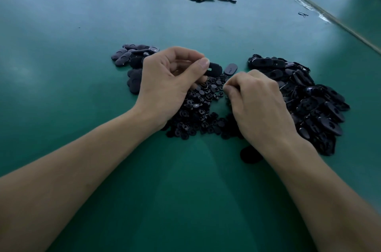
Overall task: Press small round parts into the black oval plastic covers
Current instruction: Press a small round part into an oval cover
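head view: the left hand (171, 80) pinches a cover (215, 69) between thumb and fingers, above the round parts (198, 113) on the table (82, 97). the right hand (257, 103) curls at that pile's edge; whether it pinches a part cannot be told. a heap of covers (313, 99) lies beside it.

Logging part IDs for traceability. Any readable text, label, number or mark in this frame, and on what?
Nothing in the frame is legible.
Held oval cover, pinched by the left hand: a slot shows, no lettering visible.
Loose oval cover, lying just right of the held one: small pale marking, too small and blurred to read.
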A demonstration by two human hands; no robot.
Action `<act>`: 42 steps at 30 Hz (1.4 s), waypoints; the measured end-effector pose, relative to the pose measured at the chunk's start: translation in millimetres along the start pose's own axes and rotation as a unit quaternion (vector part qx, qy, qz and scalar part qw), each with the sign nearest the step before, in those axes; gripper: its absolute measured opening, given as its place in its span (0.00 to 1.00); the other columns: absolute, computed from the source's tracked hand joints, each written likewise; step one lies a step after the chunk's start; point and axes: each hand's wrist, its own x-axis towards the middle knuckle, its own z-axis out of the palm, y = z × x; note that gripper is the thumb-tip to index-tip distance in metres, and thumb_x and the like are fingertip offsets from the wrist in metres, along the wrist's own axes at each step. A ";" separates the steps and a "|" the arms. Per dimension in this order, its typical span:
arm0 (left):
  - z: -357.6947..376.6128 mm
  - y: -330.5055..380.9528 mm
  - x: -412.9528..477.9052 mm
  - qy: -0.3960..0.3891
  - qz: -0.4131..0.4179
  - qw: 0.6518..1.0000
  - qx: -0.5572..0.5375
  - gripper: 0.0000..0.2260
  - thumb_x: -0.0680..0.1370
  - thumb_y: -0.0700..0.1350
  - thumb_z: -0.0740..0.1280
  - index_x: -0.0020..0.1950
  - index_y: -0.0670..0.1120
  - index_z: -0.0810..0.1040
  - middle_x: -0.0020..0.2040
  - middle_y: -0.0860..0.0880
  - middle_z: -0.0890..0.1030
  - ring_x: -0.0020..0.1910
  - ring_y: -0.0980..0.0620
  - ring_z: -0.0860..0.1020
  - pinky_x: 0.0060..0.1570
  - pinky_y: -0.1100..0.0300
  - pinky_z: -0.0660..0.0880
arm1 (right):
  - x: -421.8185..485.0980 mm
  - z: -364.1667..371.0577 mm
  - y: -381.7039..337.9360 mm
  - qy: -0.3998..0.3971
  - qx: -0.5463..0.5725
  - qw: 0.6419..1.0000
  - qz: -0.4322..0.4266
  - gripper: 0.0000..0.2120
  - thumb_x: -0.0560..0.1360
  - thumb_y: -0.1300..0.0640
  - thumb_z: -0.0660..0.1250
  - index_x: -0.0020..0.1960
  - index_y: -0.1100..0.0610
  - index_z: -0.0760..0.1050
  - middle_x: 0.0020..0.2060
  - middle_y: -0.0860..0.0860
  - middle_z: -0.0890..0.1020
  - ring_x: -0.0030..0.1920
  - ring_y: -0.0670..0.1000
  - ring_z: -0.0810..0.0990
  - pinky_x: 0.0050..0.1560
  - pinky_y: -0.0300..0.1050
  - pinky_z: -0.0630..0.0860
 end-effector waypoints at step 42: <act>1.0 2.6 -5.1 -0.102 0.008 0.994 0.039 0.10 0.73 0.31 0.72 0.47 0.46 0.83 0.41 0.50 0.86 0.42 0.53 0.85 0.49 0.60 0.81 | 1.2 -1.8 -3.0 0.066 0.356 0.931 0.049 0.07 0.73 0.61 0.74 0.43 0.49 0.82 0.39 0.45 0.86 0.40 0.45 0.85 0.48 0.49 0.82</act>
